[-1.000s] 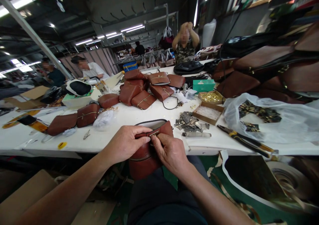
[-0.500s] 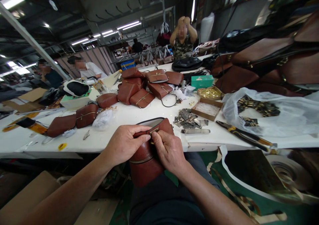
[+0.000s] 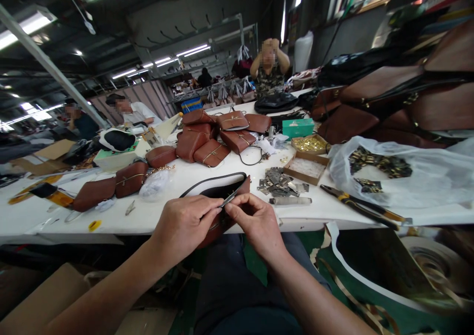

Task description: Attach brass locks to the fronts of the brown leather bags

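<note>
A brown leather bag (image 3: 216, 232) with a zipper hangs at the table's front edge, its mouth open and the pale lining (image 3: 215, 183) showing. My left hand (image 3: 185, 224) pinches the bag's rim between thumb and fingers. Just to its right, my right hand (image 3: 255, 220) has thumb and fingertips closed on the same rim, close to the left fingertips. Between the two hands the rim is folded, with its dark edge turned up. Any small part under the fingertips is hidden.
Brown bags (image 3: 211, 152) are piled behind on the white table (image 3: 148, 216). Metal plates (image 3: 279, 181), a cardboard tray (image 3: 306, 167), pliers (image 3: 359, 206) and a plastic bag of fittings (image 3: 388, 172) lie to the right. Two people sit back left; a person (image 3: 269, 73) is across the table.
The bag has tipped so that its open mouth and lining show more and its front less. Both hands have turned with it, and the fingertips have moved onto the rim. The view has shifted slightly.
</note>
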`<state>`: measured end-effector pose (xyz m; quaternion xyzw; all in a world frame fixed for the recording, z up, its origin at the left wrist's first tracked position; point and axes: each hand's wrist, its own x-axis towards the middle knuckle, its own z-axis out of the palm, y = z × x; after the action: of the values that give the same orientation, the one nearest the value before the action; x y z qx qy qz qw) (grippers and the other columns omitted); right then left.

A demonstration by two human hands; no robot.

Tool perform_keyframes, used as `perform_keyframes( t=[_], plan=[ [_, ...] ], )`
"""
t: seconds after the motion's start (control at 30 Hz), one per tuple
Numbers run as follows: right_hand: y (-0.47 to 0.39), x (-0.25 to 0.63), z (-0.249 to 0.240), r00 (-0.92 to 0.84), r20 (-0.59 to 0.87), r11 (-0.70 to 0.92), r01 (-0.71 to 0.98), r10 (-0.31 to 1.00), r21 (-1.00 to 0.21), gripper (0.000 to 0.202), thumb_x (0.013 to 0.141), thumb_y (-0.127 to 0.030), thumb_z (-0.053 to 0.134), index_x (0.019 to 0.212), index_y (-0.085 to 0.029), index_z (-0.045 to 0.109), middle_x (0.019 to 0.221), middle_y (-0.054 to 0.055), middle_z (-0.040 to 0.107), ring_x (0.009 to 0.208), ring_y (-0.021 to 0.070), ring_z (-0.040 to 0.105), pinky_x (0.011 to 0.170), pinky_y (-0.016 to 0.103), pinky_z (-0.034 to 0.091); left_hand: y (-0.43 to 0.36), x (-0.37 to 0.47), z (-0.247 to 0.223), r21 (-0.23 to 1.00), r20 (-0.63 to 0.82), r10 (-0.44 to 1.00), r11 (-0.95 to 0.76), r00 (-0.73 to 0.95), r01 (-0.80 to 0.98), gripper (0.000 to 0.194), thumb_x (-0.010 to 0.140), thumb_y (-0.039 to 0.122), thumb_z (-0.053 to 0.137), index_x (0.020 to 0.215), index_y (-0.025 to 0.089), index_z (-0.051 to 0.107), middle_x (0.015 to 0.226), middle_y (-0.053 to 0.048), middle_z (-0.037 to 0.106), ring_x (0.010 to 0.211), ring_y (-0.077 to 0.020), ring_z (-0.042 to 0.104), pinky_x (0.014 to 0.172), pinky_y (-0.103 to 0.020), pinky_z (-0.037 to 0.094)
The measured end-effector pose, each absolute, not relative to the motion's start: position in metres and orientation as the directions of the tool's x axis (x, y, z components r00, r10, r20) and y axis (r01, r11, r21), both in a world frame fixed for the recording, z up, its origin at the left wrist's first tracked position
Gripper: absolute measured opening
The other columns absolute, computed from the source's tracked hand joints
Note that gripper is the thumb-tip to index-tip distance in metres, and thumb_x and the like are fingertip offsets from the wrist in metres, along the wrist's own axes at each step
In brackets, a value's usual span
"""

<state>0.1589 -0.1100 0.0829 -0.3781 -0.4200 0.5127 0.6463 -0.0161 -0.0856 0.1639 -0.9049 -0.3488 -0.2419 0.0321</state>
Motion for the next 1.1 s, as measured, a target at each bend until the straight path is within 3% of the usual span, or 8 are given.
perform_keyframes(
  t=[0.13,0.3,0.43,0.57,0.67,0.77,0.97,1.1],
  plan=[
    [-0.112,0.148,0.079,0.138,0.129,0.180,-0.486,0.982,-0.855,0.030,0.082,-0.046,0.081,0.083,-0.019,0.070,0.080,0.001,0.068,0.077,0.0162,0.061,0.077,0.028,0.049,-0.097,-0.011,0.164,-0.259,0.516,0.445,-0.734,0.732,0.628,0.020,0.101,0.016,0.056,0.096,0.017,0.076,0.087,-0.005,0.078,0.074,-0.0171,0.072,0.069,-0.029,0.055],
    [-0.110,0.134,0.065,0.128,-0.033,0.064,-0.683,0.991,-0.728,0.030,0.076,-0.038,0.083,0.075,-0.020,0.059,0.071,-0.003,0.058,0.066,0.0128,0.053,0.068,0.026,0.047,-0.118,0.004,0.158,-0.471,0.363,0.444,-0.672,0.819,0.572,0.017,0.097,0.014,0.057,0.090,0.015,0.073,0.078,-0.008,0.072,0.071,-0.0236,0.066,0.060,-0.037,0.050],
    [-0.111,0.141,0.043,0.126,-0.118,-0.011,-0.634,0.985,-0.773,0.026,0.073,-0.034,0.077,0.072,-0.021,0.055,0.064,-0.006,0.052,0.057,0.0114,0.046,0.058,0.024,0.040,-0.130,0.010,0.166,-0.383,0.203,0.359,-0.827,0.911,0.411,0.025,0.100,0.026,0.058,0.114,0.012,0.072,0.096,-0.012,0.077,0.092,-0.0275,0.069,0.092,-0.049,0.055],
    [-0.119,0.158,0.006,0.138,-0.162,-0.053,-0.583,0.977,-0.811,0.025,0.071,-0.034,0.078,0.075,-0.020,0.058,0.064,-0.006,0.053,0.057,0.0111,0.044,0.058,0.024,0.037,-0.111,0.009,0.171,-0.124,0.065,0.183,-0.974,0.981,0.189,0.028,0.100,0.024,0.054,0.124,0.022,0.068,0.121,-0.004,0.076,0.127,-0.0247,0.060,0.128,-0.053,0.021],
    [-0.127,0.170,-0.021,0.168,-0.195,-0.058,-0.596,0.966,-0.801,0.025,0.072,-0.035,0.080,0.078,-0.020,0.061,0.067,-0.005,0.056,0.061,0.0114,0.046,0.061,0.023,0.038,-0.081,0.011,0.146,-0.156,-0.043,0.094,-0.984,0.995,0.086,0.028,0.100,0.021,0.056,0.126,0.020,0.066,0.138,-0.004,0.070,0.136,-0.0258,0.053,0.115,-0.046,0.036],
    [-0.133,0.179,-0.040,0.169,-0.244,-0.090,-0.619,0.955,-0.780,0.026,0.075,-0.039,0.080,0.084,-0.019,0.066,0.074,-0.002,0.063,0.066,0.0135,0.052,0.064,0.024,0.043,-0.060,0.022,0.108,-0.225,-0.122,0.055,-0.974,0.991,0.027,0.033,0.100,0.018,0.059,0.132,0.019,0.062,0.139,-0.007,0.068,0.119,-0.0242,0.061,0.087,-0.040,0.046],
    [-0.133,0.181,-0.062,0.210,-0.355,-0.152,-0.630,0.911,-0.762,0.035,0.073,-0.048,0.084,0.085,-0.018,0.070,0.076,0.000,0.068,0.065,0.0157,0.056,0.060,0.025,0.045,-0.049,0.037,0.062,-0.237,-0.077,-0.009,-0.971,0.997,-0.027,0.005,0.098,0.016,0.062,0.099,0.019,0.066,0.102,-0.008,0.070,0.095,-0.0229,0.060,0.061,-0.033,0.038],
    [-0.124,0.181,-0.073,0.287,-0.507,-0.182,-0.701,0.813,-0.690,0.040,0.066,-0.048,0.089,0.085,-0.018,0.070,0.070,0.000,0.067,0.057,0.0156,0.054,0.054,0.026,0.043,-0.043,0.021,0.041,-0.271,0.018,0.084,-0.959,0.996,0.086,0.014,0.098,0.012,0.057,0.086,0.019,0.062,0.093,-0.006,0.067,0.080,-0.0209,0.057,0.058,-0.031,0.038]
  ],
)
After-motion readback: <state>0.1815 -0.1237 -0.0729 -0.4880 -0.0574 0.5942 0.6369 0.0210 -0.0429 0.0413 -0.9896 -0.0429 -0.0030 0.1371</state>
